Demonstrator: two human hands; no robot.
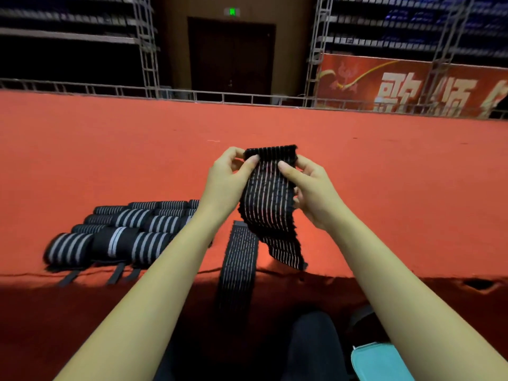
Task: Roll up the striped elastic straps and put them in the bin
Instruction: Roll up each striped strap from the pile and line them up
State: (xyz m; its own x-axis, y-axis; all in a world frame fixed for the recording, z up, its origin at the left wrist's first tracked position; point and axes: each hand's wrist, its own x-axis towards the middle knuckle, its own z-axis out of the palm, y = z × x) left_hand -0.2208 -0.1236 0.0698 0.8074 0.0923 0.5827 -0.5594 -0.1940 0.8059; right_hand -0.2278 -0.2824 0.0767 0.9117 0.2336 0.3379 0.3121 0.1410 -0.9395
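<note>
A black elastic strap with thin white stripes [268,199] hangs in the air in front of me, its top end folded over into a small roll. My left hand [229,178] pinches the top left of that roll with thumb and fingers. My right hand [309,185] pinches the top right edge. The strap's loose tail drops down toward the red carpet edge. A second flat striped strap [239,259] lies over the stage edge below. A pile of several rolled striped straps [123,232] lies on the carpet to the left.
The red carpeted stage [384,174] stretches ahead to a metal railing [220,96]. A teal object [380,361] sits at the bottom right beside my dark-clothed leg [313,347]. A red banner [412,86] stands at the back right.
</note>
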